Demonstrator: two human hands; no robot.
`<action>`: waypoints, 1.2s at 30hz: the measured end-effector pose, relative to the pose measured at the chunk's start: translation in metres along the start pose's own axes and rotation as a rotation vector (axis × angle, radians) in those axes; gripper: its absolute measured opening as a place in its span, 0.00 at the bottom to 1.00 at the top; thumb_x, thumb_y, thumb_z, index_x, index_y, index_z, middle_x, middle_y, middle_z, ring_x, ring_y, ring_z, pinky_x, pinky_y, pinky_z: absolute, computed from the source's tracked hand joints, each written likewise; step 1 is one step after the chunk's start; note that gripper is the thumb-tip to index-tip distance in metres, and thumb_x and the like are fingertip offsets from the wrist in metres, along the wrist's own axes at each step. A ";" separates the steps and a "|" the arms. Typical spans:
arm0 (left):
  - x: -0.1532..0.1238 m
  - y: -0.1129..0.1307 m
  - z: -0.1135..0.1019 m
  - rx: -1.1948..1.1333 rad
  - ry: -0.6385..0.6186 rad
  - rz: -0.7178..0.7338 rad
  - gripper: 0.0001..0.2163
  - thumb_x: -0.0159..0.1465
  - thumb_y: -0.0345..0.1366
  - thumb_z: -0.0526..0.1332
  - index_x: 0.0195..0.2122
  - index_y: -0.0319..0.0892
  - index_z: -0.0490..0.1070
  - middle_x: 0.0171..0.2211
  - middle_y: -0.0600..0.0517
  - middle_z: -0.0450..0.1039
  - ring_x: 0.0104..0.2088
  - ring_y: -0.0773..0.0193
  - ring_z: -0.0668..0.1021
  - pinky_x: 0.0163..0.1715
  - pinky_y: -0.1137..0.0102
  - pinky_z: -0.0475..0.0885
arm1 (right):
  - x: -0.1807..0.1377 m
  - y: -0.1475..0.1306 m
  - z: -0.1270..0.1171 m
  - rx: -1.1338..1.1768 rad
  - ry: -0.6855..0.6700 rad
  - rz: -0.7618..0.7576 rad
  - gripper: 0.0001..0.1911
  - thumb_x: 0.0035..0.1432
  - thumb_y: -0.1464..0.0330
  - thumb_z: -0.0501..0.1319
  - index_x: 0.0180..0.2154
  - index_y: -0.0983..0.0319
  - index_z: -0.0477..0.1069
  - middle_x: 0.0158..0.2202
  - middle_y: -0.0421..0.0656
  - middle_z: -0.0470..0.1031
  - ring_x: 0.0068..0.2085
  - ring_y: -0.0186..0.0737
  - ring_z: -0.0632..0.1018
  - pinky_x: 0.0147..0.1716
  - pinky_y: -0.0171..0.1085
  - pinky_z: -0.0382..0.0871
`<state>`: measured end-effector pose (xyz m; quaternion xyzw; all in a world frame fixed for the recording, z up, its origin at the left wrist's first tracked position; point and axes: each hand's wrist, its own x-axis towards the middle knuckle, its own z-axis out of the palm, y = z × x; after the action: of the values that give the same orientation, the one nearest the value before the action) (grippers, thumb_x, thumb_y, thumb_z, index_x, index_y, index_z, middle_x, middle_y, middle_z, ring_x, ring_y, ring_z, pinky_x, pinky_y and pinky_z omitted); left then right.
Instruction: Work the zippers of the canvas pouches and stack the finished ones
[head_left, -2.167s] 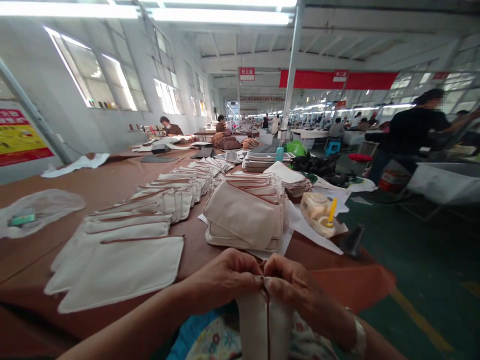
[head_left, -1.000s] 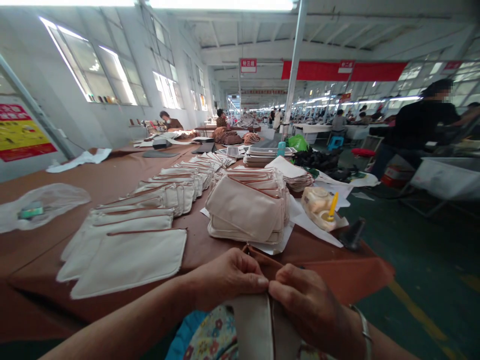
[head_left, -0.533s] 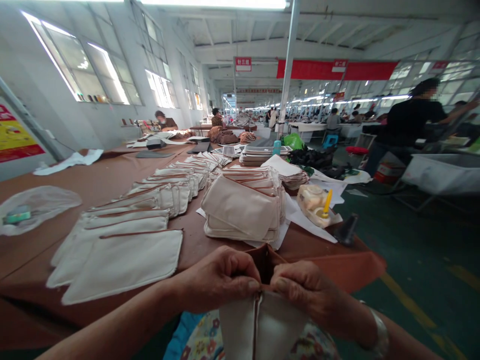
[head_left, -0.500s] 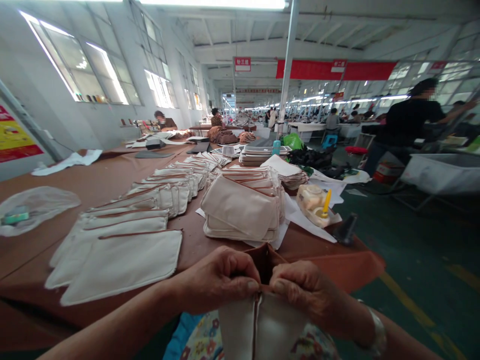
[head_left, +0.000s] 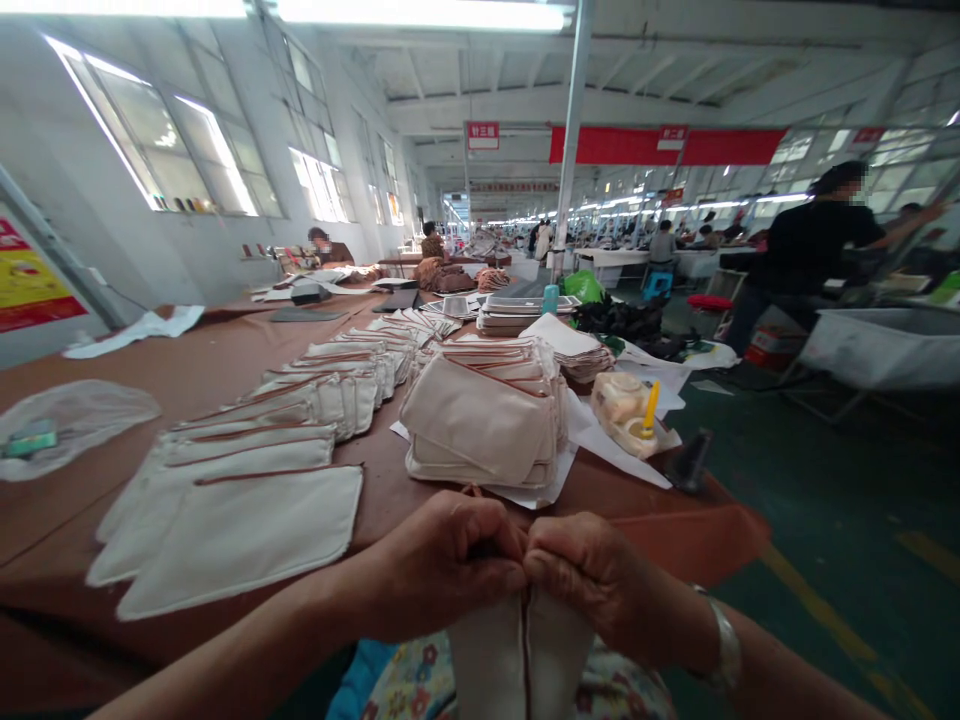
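My left hand (head_left: 442, 565) and my right hand (head_left: 592, 575) are closed together, knuckle to knuckle, pinching the top edge of a cream canvas pouch (head_left: 517, 655) with a brown seam down its middle. The pouch hangs down over my lap, just in front of the table's near edge. A silver bracelet (head_left: 721, 650) sits on my right wrist. Beyond my hands stands a stack of cream pouches (head_left: 487, 420).
A row of flat cream pouches (head_left: 247, 520) runs along the brown table (head_left: 187, 365). A plastic glue bottle with a yellow nozzle (head_left: 634, 410) and a black cone (head_left: 690, 460) sit at the right edge. A clear plastic bag (head_left: 67, 420) lies far left. A person in black (head_left: 810, 250) stands at the right.
My hands have drawn together and closed the pouch's mouth; the brown lining that showed between them half a second ago is now hidden.
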<state>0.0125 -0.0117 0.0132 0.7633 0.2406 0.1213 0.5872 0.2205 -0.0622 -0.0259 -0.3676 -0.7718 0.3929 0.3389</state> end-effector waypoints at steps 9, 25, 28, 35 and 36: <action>-0.004 -0.002 -0.022 -0.255 -0.018 -0.219 0.14 0.63 0.41 0.60 0.32 0.36 0.79 0.30 0.49 0.73 0.30 0.64 0.70 0.28 0.74 0.64 | -0.010 0.021 0.005 0.049 0.018 0.040 0.19 0.68 0.58 0.52 0.27 0.62 0.63 0.26 0.37 0.61 0.28 0.33 0.64 0.27 0.33 0.56; 0.004 -0.027 0.006 -0.464 0.051 -0.323 0.08 0.41 0.32 0.66 0.24 0.35 0.75 0.21 0.54 0.69 0.21 0.70 0.65 0.21 0.74 0.58 | -0.007 0.013 0.002 0.014 -0.052 -0.028 0.16 0.68 0.62 0.53 0.28 0.63 0.67 0.26 0.39 0.66 0.29 0.33 0.67 0.29 0.32 0.59; 0.003 -0.024 0.004 -0.416 0.030 -0.277 0.08 0.40 0.30 0.66 0.24 0.37 0.73 0.23 0.54 0.68 0.23 0.69 0.65 0.23 0.74 0.57 | -0.006 0.010 0.002 0.056 -0.045 -0.053 0.16 0.68 0.63 0.53 0.29 0.63 0.68 0.27 0.39 0.67 0.29 0.33 0.68 0.29 0.32 0.59; 0.002 -0.017 0.005 -0.344 -0.033 -0.226 0.20 0.57 0.51 0.65 0.29 0.35 0.73 0.21 0.56 0.59 0.21 0.71 0.57 0.21 0.73 0.53 | -0.007 0.012 0.003 0.018 -0.020 -0.027 0.17 0.67 0.61 0.53 0.28 0.62 0.64 0.26 0.38 0.64 0.29 0.34 0.66 0.30 0.33 0.59; 0.002 -0.017 0.007 -0.298 -0.043 -0.213 0.20 0.57 0.52 0.65 0.30 0.35 0.73 0.21 0.57 0.57 0.21 0.71 0.56 0.21 0.73 0.52 | -0.007 0.013 0.004 0.010 -0.008 -0.019 0.17 0.67 0.61 0.53 0.27 0.62 0.63 0.26 0.38 0.63 0.28 0.34 0.65 0.29 0.33 0.58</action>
<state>0.0139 -0.0128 -0.0054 0.6406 0.2868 0.0762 0.7083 0.2247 -0.0642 -0.0405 -0.3570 -0.7746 0.3951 0.3413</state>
